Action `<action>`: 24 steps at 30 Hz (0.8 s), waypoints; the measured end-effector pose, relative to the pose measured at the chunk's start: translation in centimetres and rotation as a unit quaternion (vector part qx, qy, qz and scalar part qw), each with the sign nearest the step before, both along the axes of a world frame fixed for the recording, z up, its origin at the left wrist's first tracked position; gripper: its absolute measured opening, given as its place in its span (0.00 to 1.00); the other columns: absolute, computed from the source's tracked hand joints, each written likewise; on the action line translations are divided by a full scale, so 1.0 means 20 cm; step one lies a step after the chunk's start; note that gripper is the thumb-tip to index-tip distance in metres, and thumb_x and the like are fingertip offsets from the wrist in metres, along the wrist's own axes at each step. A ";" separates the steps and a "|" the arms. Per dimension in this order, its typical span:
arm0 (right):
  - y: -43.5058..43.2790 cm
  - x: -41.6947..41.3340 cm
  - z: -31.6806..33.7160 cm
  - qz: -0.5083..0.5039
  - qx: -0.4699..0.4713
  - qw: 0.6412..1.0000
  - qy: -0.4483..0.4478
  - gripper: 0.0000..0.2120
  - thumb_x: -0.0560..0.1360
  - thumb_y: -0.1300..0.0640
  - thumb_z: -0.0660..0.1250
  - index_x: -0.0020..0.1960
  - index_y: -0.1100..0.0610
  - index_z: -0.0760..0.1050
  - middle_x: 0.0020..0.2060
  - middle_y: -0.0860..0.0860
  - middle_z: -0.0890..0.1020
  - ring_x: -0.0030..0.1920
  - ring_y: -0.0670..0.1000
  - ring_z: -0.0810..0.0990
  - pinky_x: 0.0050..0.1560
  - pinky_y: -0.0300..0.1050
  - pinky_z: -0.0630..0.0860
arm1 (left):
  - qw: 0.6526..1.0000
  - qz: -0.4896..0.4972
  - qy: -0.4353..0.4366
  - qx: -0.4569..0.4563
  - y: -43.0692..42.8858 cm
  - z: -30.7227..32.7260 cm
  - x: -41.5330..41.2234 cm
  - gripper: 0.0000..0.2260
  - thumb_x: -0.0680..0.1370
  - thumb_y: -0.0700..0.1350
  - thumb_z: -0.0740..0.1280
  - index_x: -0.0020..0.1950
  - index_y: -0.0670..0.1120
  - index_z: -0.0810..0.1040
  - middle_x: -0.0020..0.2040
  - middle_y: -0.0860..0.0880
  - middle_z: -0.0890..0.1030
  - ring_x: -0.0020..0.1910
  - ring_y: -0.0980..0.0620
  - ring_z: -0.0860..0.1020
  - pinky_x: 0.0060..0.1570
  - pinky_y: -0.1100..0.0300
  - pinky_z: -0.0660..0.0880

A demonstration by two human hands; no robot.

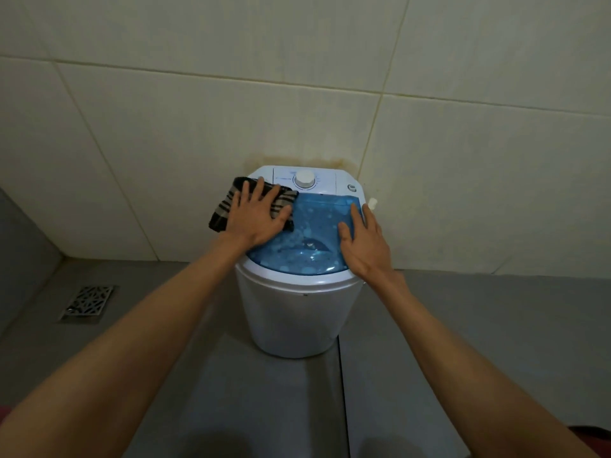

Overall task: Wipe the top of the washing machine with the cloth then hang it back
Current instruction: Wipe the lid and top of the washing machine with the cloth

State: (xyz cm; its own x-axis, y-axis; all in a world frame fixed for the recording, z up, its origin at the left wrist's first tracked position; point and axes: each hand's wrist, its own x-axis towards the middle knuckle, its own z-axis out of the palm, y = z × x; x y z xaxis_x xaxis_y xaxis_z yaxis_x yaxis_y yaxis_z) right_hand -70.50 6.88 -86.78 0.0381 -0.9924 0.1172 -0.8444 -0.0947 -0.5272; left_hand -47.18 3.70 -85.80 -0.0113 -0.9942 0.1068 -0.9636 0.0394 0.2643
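2 flat, released grips: left hand (256, 215) atop striped cloth (224, 211), right hand (363, 241) on blue lid (307, 239).

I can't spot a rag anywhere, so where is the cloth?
The cloth lies on the washing machine's top left, pressed flat under the left hand, beside the white dial.

Cloth (224, 206) brown-black striped; lid (310, 239) translucent blue.

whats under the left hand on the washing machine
A striped cloth lies flat under the left hand, on the washing machine's blue lid. The lid beneath the cloth is hidden.
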 end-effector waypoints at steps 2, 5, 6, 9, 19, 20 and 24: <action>-0.01 0.00 -0.01 -0.002 -0.002 1.000 -0.002 0.28 0.83 0.43 0.49 0.80 0.49 0.49 0.80 0.51 0.50 0.78 0.55 0.53 0.75 0.55 0.56 | 0.999 0.017 0.024 0.013 -0.11 0.01 0.04 0.31 0.80 0.63 0.49 0.80 0.52 0.51 0.80 0.44 0.48 0.78 0.39 0.46 0.76 0.45 0.44; -0.02 0.00 -0.02 -0.005 -0.003 1.000 -0.002 0.28 0.83 0.44 0.49 0.80 0.49 0.49 0.80 0.50 0.50 0.78 0.56 0.54 0.75 0.55 0.56 | 0.997 0.025 0.074 0.017 -0.23 0.03 0.09 0.30 0.81 0.60 0.52 0.80 0.49 0.51 0.80 0.42 0.51 0.78 0.38 0.50 0.76 0.46 0.48; -0.02 0.00 -0.02 -0.006 -0.004 1.000 -0.003 0.28 0.82 0.44 0.49 0.80 0.49 0.49 0.80 0.50 0.50 0.78 0.56 0.54 0.75 0.55 0.56 | 0.995 0.032 0.097 0.020 -0.25 0.04 0.10 0.30 0.81 0.59 0.54 0.80 0.49 0.51 0.80 0.42 0.52 0.77 0.38 0.52 0.75 0.45 0.51; -0.03 0.00 -0.01 -0.011 -0.003 1.000 -0.003 0.28 0.82 0.43 0.49 0.80 0.48 0.49 0.80 0.50 0.50 0.78 0.56 0.54 0.75 0.56 0.56 | 0.992 0.054 0.112 0.027 -0.25 0.04 0.10 0.30 0.81 0.59 0.54 0.80 0.50 0.51 0.80 0.43 0.51 0.74 0.34 0.57 0.72 0.43 0.57; -0.01 0.00 0.02 0.005 0.042 0.999 0.017 0.28 0.83 0.44 0.47 0.81 0.51 0.46 0.80 0.53 0.47 0.79 0.58 0.49 0.77 0.55 0.51 | 0.999 -0.018 0.024 -0.012 0.14 -0.03 0.04 0.26 0.83 0.58 0.48 0.80 0.52 0.52 0.80 0.46 0.48 0.79 0.43 0.44 0.75 0.46 0.40; -0.01 0.00 0.03 0.010 0.054 0.998 0.018 0.29 0.83 0.44 0.47 0.81 0.51 0.45 0.80 0.53 0.46 0.79 0.58 0.49 0.77 0.55 0.50 | 0.999 -0.030 0.013 -0.018 0.17 -0.04 0.03 0.26 0.83 0.58 0.47 0.80 0.52 0.52 0.80 0.46 0.49 0.79 0.45 0.44 0.76 0.47 0.40; -0.02 -0.04 0.09 0.041 0.105 0.994 0.010 0.29 0.83 0.42 0.46 0.81 0.50 0.44 0.80 0.51 0.44 0.79 0.55 0.47 0.77 0.54 0.49 | 0.997 -0.065 -0.013 -0.029 0.32 -0.05 -0.09 0.28 0.80 0.60 0.42 0.80 0.53 0.50 0.80 0.48 0.50 0.79 0.48 0.44 0.76 0.48 0.39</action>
State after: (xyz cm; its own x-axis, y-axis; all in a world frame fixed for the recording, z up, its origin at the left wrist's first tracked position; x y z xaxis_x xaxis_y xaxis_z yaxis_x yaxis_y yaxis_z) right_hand -71.24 6.41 -84.99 0.1204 -0.9883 -0.0940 -0.8485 -0.0533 -0.5266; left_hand -48.93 10.13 -86.90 -0.1439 -0.9762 0.1624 -0.9556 0.1798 0.2334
